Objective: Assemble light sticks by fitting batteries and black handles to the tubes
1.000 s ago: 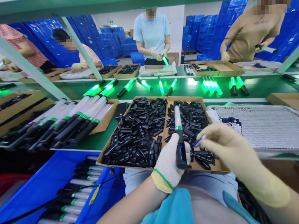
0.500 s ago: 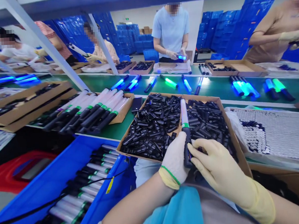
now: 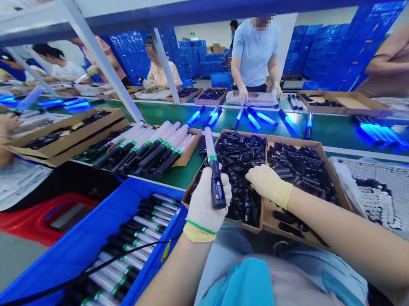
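My left hand point(image 3: 202, 205), in a white knit glove over a yellowish one, is closed around the black handle of a light stick point(image 3: 214, 170). The stick points up and away, with a clear tube and a green band. An open slot in its handle shows blue battery-like cells. My right hand point(image 3: 266, 181), in a pale yellow glove, reaches into a cardboard box point(image 3: 265, 213) of small black plastic pieces point(image 3: 241, 169). Its fingers are curled at the pile near the divider; what they hold, if anything, is hidden.
Unlit light sticks point(image 3: 159, 146) lie piled at left, and more fill a blue bin point(image 3: 125, 212) below. A tray of silver discs point(image 3: 394, 179) stands at right. Glowing sticks point(image 3: 288, 121) rest on the green belt point(image 3: 330, 135); several people work around it. A slanted post point(image 3: 100, 58) rises at left.
My left hand has moved left with the light stick, turning its open slot into view. My right hand has left the stick and gone into the box of black pieces.
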### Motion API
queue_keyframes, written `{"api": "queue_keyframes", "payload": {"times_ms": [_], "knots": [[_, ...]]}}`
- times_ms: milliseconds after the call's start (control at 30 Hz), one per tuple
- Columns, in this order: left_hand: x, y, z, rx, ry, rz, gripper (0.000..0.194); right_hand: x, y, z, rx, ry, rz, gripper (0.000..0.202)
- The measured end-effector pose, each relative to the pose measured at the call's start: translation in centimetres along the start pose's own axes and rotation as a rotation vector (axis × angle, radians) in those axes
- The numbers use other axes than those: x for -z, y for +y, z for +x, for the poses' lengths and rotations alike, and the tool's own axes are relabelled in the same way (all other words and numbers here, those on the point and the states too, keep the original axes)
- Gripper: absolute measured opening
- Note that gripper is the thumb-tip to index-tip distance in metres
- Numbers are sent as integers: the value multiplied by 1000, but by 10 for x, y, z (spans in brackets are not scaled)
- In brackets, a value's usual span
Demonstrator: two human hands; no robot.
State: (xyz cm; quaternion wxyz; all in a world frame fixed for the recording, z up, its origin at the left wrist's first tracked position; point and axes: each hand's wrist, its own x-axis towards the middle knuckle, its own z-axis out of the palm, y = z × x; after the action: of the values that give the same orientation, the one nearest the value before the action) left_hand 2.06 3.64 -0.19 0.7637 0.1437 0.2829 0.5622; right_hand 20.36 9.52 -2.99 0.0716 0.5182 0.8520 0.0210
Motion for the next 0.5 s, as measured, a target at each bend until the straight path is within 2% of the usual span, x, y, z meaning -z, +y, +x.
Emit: {"api": "queue_keyframes", "payload": {"times_ms": [100, 267, 400, 500], "knots": [[3, -2, -2, 12, 2, 5, 26, -3, -5, -1, -13, -42, -54, 21], [4, -6, 2, 52, -22, 4, 27, -4, 4, -2, 10, -64, -58, 19], [1, -10, 3, 115, -57, -10, 29, -5, 7, -4, 2, 6, 7, 13], [0, -15, 3, 144, -39, -10, 31, -2, 12, -14, 6, 85, 77, 9]]}}
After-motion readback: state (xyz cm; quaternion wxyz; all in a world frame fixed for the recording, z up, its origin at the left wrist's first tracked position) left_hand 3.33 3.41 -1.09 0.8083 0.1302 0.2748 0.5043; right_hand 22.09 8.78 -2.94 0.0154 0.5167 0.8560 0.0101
